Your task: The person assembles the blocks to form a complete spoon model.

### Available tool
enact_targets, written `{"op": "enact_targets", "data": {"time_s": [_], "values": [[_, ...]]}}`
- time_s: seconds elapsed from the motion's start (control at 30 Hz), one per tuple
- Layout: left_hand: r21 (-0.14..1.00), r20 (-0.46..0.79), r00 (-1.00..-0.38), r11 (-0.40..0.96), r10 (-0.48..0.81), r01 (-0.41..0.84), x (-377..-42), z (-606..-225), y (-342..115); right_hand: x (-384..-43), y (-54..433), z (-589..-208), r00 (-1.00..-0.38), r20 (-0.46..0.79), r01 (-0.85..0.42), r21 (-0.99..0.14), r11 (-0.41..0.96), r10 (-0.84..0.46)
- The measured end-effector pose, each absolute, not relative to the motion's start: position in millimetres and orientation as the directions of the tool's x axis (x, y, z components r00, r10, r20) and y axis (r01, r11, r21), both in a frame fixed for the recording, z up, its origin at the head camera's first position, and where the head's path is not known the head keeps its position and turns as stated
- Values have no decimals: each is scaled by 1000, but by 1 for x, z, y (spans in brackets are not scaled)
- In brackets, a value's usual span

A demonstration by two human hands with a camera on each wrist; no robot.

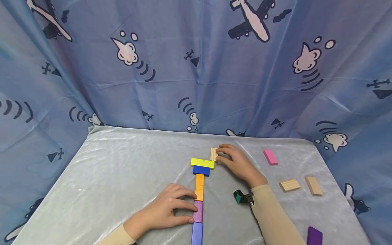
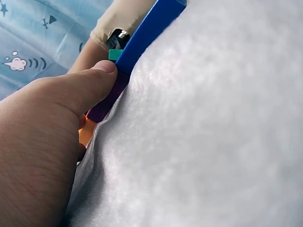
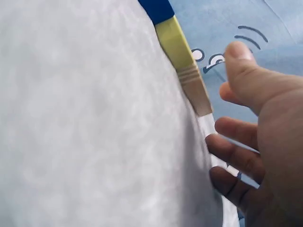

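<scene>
The right hand (image 1: 240, 164), fingers parted, is beside the ribbed block (image 1: 213, 154), two o'clock from the yellow block (image 1: 202, 163); the left hand (image 1: 165, 208), fingers relaxed, touches the mauve block (image 1: 198, 215). Light nudges best protect alignment.

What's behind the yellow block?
Behind the yellow block, by its right end, is a wooden block, partly covered by the right grip; beyond, cloth and curtain. The head view hides the yellow block's back face.
</scene>
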State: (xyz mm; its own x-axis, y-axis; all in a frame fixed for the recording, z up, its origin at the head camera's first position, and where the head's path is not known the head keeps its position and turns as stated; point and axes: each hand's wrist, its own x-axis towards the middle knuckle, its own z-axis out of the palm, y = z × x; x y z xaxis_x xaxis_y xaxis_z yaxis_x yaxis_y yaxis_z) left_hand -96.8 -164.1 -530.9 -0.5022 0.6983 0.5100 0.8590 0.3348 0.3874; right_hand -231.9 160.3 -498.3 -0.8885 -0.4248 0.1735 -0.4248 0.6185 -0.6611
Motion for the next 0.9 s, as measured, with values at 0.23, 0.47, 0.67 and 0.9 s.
{"op": "enact_targets", "data": {"time_s": [0.23,0.47,0.67,0.9], "values": [[393,510,-499,325,701,860,-99,-533,-157,-220,171,-484,-911,131,-381,-631,675,-391],[399,499,-511,337,700,853,-99,-532,-159,-198,194,-474,-930,147,-358,-570,739,-337],[403,502,-514,338,695,850,-98,-532,-163,-173,217,-471,-953,180,-303,-525,795,-244],[409,506,-512,330,694,851,-96,-531,-162,-139,242,-464,-961,254,-227,-495,838,-111]]}}
